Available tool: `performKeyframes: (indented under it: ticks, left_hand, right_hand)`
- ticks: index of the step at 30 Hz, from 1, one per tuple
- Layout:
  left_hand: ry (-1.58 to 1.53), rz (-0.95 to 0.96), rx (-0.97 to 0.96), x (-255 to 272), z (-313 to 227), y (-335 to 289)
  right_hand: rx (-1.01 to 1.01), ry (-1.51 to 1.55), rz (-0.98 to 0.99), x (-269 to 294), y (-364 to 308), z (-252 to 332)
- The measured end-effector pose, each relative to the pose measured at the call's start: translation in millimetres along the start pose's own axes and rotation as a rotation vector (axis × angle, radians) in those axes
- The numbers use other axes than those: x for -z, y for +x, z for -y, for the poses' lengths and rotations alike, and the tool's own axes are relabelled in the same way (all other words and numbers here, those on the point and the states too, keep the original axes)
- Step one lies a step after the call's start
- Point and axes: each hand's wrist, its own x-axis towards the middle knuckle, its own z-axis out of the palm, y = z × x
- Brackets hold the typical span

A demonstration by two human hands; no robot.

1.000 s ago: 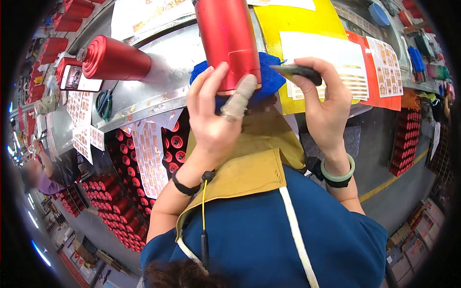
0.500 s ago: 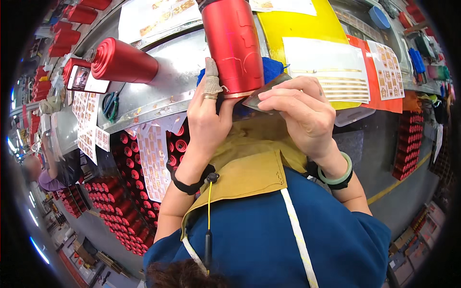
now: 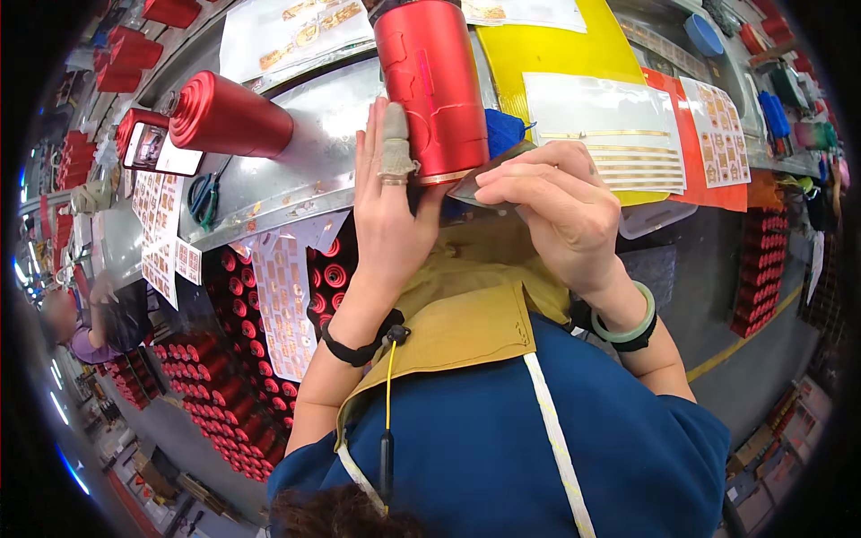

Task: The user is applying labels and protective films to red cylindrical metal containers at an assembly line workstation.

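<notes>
A red metal bottle (image 3: 435, 99) with a raised relief lies on the bench, its copper-coloured base rim toward me. My left hand (image 3: 393, 202) grips its left side, fingers stretched along the wall and thumb at the base end. A grey cloth cot covers one of those fingers. My right hand (image 3: 556, 202) pinches a thin dark flat piece, like a scraper blade (image 3: 484, 179), between thumb and fingers. One edge of the blade is against or very near the base rim; exact contact cannot be made out. A blue cloth (image 3: 505, 131) shows beside the bottle.
Another red bottle (image 3: 229, 115) lies at left, near a phone (image 3: 161, 151) and scissors (image 3: 204, 197). A yellow sheet (image 3: 556, 49) bears a white sheet with gold strips (image 3: 628, 166). Sticker sheets (image 3: 717, 130) lie at right. Many red bottles (image 3: 215, 386) stand below; a person (image 3: 90, 323) is at far left.
The bottle has turned about its length, its relief shifting left. My left fingers have come out along its left side, more stretched. The right hand with the blade has hardly moved.
</notes>
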Motion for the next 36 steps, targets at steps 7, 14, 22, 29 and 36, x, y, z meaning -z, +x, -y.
performKeyframes:
  ticks: [7, 14, 22, 29, 36]
  left_hand:
    - [0.059, 0.057, -0.256, -2.3, -4.5, 16.2]
    - [0.019, -0.019, -0.108, 3.3, -11.3, 11.2]
    - [-0.274, 0.067, 0.223, 3.0, -0.2, -3.0]
    - [0.062, -0.023, -0.311, -3.6, -10.2, 20.9]
    - [-0.236, 0.028, 0.168, 3.4, 3.4, -3.1]
  right_hand:
    - [-0.013, 0.007, 0.003, 0.4, 0.4, -1.3]
    - [-0.005, 0.012, -0.014, -1.5, 1.7, -1.1]
    - [-0.048, 0.044, 0.006, 1.0, 0.3, -0.6]
    - [-0.042, 0.024, -0.008, -0.7, -0.3, -1.8]
    - [-0.058, 0.054, -0.007, -0.3, 0.1, -3.5]
